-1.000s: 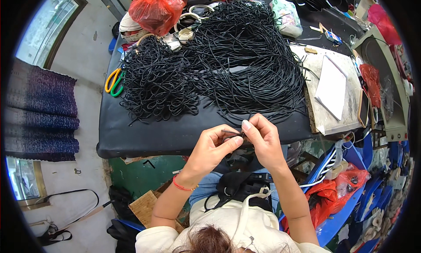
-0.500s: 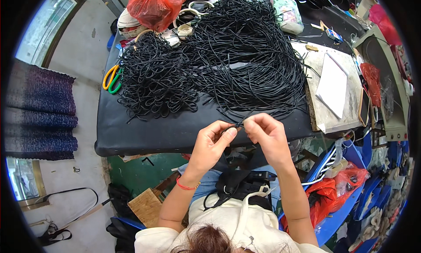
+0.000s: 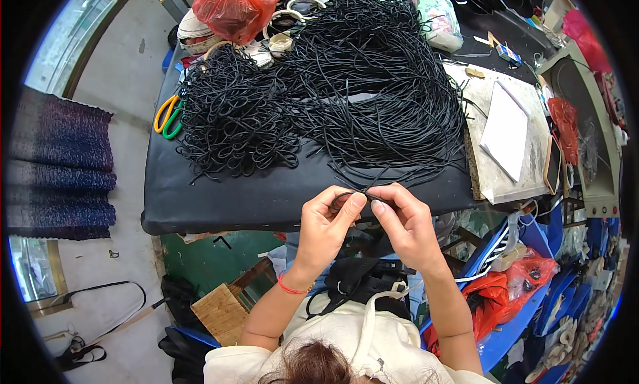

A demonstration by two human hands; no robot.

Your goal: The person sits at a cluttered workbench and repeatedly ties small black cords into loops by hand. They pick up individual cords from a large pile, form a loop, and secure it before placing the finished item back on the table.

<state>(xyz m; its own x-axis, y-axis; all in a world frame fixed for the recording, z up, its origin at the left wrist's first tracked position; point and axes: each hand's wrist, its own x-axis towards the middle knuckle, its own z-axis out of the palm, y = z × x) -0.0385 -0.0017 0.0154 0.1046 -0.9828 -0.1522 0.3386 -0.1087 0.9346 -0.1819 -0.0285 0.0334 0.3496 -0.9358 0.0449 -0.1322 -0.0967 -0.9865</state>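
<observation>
Between my two hands is a thin black cord (image 3: 364,192), bent into a small loop, with a strand reaching toward the heap beyond. My left hand (image 3: 327,221) pinches the cord between thumb and forefinger; the loop shows by its fingertips. My right hand (image 3: 407,223) is closed on the same cord, its thumb and fingers pressed together close to the left thumb. Just past my hands lies a wide heap of long black cords (image 3: 393,117). Left of it sits a tangled pile of looped black cords (image 3: 233,117).
At the table's left edge lie scissors with orange and green handles (image 3: 172,116). A red plastic bag (image 3: 236,11) stands at the back. To the right, a white sheet (image 3: 504,134) rests on a board (image 3: 476,151). A blue bin (image 3: 512,331) with red bags is by my right arm.
My right hand has lowered slightly and turned so its thumb and fingers press on the cord beside my left hand. The cord's loop now shows more clearly.
</observation>
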